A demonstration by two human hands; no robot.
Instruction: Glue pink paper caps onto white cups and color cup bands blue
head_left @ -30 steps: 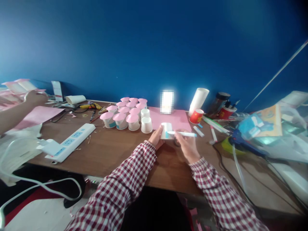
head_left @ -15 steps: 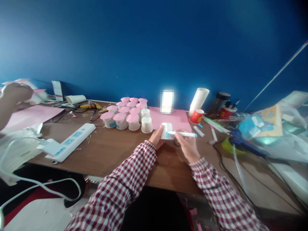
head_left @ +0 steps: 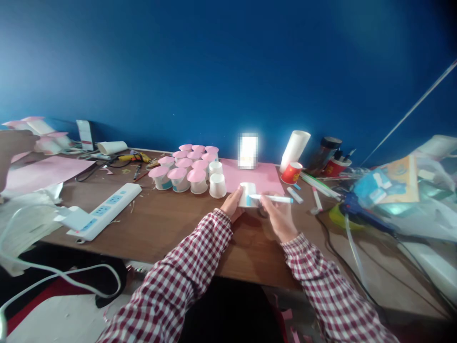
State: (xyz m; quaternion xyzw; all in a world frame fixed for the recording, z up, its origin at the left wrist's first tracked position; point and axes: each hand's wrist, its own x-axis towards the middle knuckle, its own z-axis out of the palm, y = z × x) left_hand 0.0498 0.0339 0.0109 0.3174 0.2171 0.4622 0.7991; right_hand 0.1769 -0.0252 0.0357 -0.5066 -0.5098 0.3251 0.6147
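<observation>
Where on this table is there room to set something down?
The broadest mostly bare patch of the table lies between the power strip, the pink-topped cups and the left sleeve. A smaller one lies between that and the right sleeve. Crowding starts right of the right hand: blue tool, plastic packaging.

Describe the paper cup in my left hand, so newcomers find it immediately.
On the brown table, find the central pink sheet. At its near edge, your left hand holds the white paper cup. Only this cup has a marker at its blue patch.

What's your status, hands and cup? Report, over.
Left hand holding white cup. Right hand holding marker, tip at blue patch. Pink paper beyond, nothing blocking the marker.
</observation>
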